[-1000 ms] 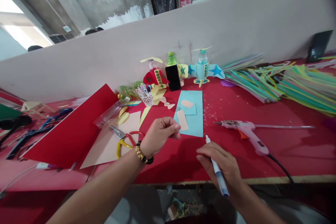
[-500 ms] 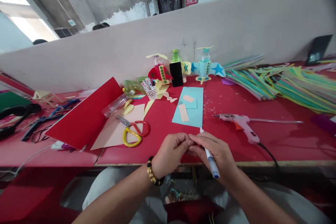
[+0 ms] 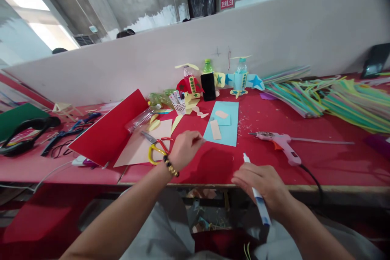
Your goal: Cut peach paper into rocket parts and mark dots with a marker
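My right hand (image 3: 263, 187) is closed at the table's front edge, with a white and blue marker pen (image 3: 260, 203) held slantwise between its fingers. The pen's white tip end points up and away from me. My left hand (image 3: 186, 150), with a beaded bracelet on the wrist, hovers just right of the scissors (image 3: 157, 150). Its fingers are pinched, and whatever they hold is too small to make out. Beyond the hands lies a light blue paper sheet (image 3: 230, 136) bearing a smaller blue piece and two pale pink cut pieces (image 3: 215, 130).
A pink glue gun (image 3: 283, 144) lies at right, its cord running off the front edge. Colourful strips (image 3: 329, 101) are heaped behind it. Bottle planes (image 3: 242, 79) and a phone (image 3: 208, 86) stand along the partition. A red board (image 3: 109, 130) leans at left.
My hands, together before, have parted. The left went left and forward, while the right went slightly right and toward me with the pen. The view has shifted a little.
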Demonstrator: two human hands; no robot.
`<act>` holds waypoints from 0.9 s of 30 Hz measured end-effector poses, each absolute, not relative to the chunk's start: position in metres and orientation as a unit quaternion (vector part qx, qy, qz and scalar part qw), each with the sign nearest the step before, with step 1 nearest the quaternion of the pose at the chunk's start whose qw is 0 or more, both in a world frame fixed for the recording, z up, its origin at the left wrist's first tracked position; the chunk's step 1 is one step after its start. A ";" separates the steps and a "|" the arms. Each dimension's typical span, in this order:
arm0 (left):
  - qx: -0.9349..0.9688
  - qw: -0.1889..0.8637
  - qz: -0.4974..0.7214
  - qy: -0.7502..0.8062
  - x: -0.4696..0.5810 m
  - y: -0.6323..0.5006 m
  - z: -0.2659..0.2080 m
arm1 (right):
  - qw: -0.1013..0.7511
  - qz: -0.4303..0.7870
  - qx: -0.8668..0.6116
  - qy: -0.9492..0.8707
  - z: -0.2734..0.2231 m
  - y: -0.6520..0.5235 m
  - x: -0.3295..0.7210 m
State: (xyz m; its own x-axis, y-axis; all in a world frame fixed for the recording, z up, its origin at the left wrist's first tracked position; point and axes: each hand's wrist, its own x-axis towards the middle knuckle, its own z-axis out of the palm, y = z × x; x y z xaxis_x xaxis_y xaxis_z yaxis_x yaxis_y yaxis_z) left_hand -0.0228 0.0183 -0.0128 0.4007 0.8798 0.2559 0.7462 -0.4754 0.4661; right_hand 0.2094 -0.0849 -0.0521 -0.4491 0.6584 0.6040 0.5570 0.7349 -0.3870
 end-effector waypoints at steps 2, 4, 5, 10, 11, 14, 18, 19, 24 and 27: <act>0.838 0.097 0.182 0.506 -0.007 0.051 -0.013 | 0.393 0.071 -0.362 -0.842 -0.054 -0.084 0.211; 0.843 0.092 0.167 0.503 0.013 0.081 -0.017 | 0.403 0.077 -0.371 -0.833 -0.058 -0.082 0.213; 0.845 0.093 0.154 0.504 0.024 0.095 -0.020 | 0.406 0.079 -0.376 -0.829 -0.061 -0.080 0.214; 0.829 0.119 0.060 0.543 0.058 0.136 -0.034 | 0.407 0.070 -0.411 -0.812 -0.071 -0.074 0.220; 0.824 0.124 0.046 0.551 0.061 0.140 -0.036 | 0.415 0.063 -0.415 -0.807 -0.072 -0.073 0.220; 0.813 0.142 0.021 0.564 0.066 0.149 -0.037 | 0.433 0.048 -0.408 -0.802 -0.074 -0.071 0.222; 0.803 0.198 0.019 0.562 0.062 0.153 -0.031 | 0.438 0.054 -0.431 -0.787 -0.078 -0.069 0.223; 0.800 0.217 0.029 0.559 0.059 0.151 -0.029 | 0.445 0.057 -0.440 -0.778 -0.079 -0.069 0.223; 0.762 0.345 0.123 0.534 0.027 0.106 -0.016 | 0.496 0.040 -0.494 -0.713 -0.077 -0.063 0.224; 0.725 0.414 0.186 0.518 0.008 0.059 -0.014 | 0.511 0.076 -0.515 -0.684 -0.071 -0.060 0.217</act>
State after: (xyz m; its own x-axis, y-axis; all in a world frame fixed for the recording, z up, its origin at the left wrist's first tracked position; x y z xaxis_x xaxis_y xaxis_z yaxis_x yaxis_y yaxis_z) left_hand 0.0077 0.0587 -0.0139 0.3945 0.9050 -0.1588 0.5966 -0.1209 0.7934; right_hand 0.2175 -0.0600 -0.0711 0.0532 0.7819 0.6211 0.6262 0.4584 -0.6307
